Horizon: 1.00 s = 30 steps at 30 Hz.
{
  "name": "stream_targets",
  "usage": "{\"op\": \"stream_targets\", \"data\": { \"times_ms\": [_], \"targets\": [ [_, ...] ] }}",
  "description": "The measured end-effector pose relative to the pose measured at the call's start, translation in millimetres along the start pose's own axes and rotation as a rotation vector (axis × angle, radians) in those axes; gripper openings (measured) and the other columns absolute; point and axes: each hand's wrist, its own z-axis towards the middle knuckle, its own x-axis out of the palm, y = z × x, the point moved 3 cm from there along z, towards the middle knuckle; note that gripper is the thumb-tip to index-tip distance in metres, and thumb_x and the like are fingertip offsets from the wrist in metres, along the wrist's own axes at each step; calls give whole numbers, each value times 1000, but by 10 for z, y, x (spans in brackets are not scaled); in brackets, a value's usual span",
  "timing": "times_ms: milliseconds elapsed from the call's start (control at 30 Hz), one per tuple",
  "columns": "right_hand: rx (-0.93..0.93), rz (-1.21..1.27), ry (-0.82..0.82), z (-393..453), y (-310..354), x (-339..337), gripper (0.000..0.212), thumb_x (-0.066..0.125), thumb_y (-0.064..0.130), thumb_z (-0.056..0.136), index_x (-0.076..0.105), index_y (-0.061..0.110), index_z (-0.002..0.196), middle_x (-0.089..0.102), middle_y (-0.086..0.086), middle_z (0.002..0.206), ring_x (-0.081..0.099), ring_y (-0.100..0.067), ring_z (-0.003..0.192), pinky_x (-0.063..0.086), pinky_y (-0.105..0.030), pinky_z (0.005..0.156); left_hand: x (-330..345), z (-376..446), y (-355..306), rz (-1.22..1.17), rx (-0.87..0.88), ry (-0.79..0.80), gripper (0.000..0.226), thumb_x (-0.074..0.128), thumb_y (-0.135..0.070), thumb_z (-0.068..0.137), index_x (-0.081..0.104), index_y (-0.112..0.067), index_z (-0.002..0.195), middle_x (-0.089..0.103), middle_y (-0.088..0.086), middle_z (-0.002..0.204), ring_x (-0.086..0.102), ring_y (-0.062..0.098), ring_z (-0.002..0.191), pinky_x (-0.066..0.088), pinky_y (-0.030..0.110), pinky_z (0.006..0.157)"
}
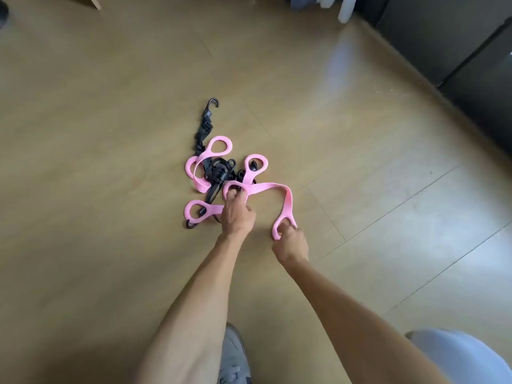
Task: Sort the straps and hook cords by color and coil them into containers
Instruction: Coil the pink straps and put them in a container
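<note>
The pink straps (257, 189) lie tangled with the black hook cords (219, 173) in 1 heap on the wooden floor (110, 106), and no container is in view, so the sorting looks barely begun.

The main risk, as I judge it, is that pulling the held strap free drags the black cords along: pink loops pass over and under them in several places, and a hook (1 shows at the near left edge of the heap, another at the far end) could catch in a loop. A sharp tug might tighten the knot rather than loosen it, or flick a hook toward the fingers. Lifting both ends slowly and watching where the strap crosses the cords would be safer.

Both forearms reach forward and down from the bottom of the view. The left hand (238, 214) is at the heap's near side, fingers curled into a pink end loop there. The right hand (291, 242) sits just beside it, apart from the heap, fingers hooked through the strap's other end loop.
</note>
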Motion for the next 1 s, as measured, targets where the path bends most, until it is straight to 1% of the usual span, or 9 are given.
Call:
{"op": "stream_targets", "data": {
  "times_ms": [133,267,367,467,667,733,833,900,1000],
  "targets": [
    [-62,-262,5,111,-100,164,35,49,-4,77,57,15,105,61,-6,103,51,-31,108,41,-35,81,126,200,-6,-60,-31,-1,25,51,-4,89,59,-10,113,48,5,126,59,32,105,40,35,71],
    [-136,-477,-47,121,-223,265,44,52,3,84,48,16,126,60,-3,111,49,-28,106,37,-36,86,220,192,50,-32,-66,-67,9,59,-12,92,59,-11,101,55,3,110,61,32,100,38,36,69],
    [-87,-505,8,63,-328,306,43,55,9,86,44,14,127,61,-4,113,53,-28,106,38,-38,87,231,125,97,-9,-78,-128,24,65,-9,89,56,-15,110,63,8,116,61,30,108,38,37,70],
    [-30,-415,3,30,-394,280,32,59,10,77,54,13,110,63,-4,104,54,-28,104,39,-37,87,238,103,155,143,-76,-79,56,65,-4,88,48,-19,139,64,11,113,60,32,111,45,41,74],
    [46,-161,-211,66,-370,140,25,54,8,72,62,18,94,56,-4,99,48,-30,99,38,-39,87,155,63,169,324,-60,-202,17,73,-8,82,73,-17,96,59,5,115,48,28,112,39,39,89],
    [136,40,-293,99,-382,76,35,55,9,76,64,12,109,60,-10,101,48,-33,98,40,-41,91,66,39,135,278,-41,-325,11,79,-15,77,72,-19,84,52,7,129,45,31,119,35,41,94],
    [258,290,-384,135,-428,-31,25,54,15,85,68,4,102,62,-15,103,50,-34,100,43,-44,92,-99,8,64,152,84,-465,11,73,-23,75,65,-16,72,42,12,151,38,33,138,28,43,108],
    [266,400,-423,114,-417,-93,19,51,14,89,67,5,96,63,-14,99,53,-33,98,44,-42,87,-199,13,22,33,82,-379,18,74,-22,74,59,-15,67,64,6,126,53,32,125,37,44,101],
    [236,468,-454,62,-320,-199,17,48,8,88,64,12,92,65,-8,84,58,-31,82,38,-35,70,-341,11,31,-260,-194,-206,16,71,-15,71,58,-14,63,69,-1,69,68,29,76,53,37,66]
  ]
}}
